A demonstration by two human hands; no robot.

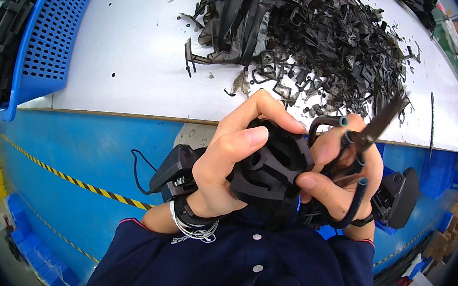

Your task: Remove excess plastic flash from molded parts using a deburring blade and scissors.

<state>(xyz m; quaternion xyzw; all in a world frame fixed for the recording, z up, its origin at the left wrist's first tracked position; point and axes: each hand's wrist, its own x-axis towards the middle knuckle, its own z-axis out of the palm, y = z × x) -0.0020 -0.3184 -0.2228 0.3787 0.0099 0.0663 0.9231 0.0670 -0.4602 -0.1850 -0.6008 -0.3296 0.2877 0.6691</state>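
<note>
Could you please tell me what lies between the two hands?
In the head view, a black part lies between the left hand and the right hand, which holds scissors.

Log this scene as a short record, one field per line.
Left hand: left hand grips a molded black part
Right hand: right hand holds dark-handled scissors, thumb at the part's right edge
Blades: pointing away and to the person's right
Worktop: white table
On worktop: heap of black scraps, dark bag-like sheet at its left
Left side: blue perforated basket
Floor: blue, with yellow-black striped tape
</note>
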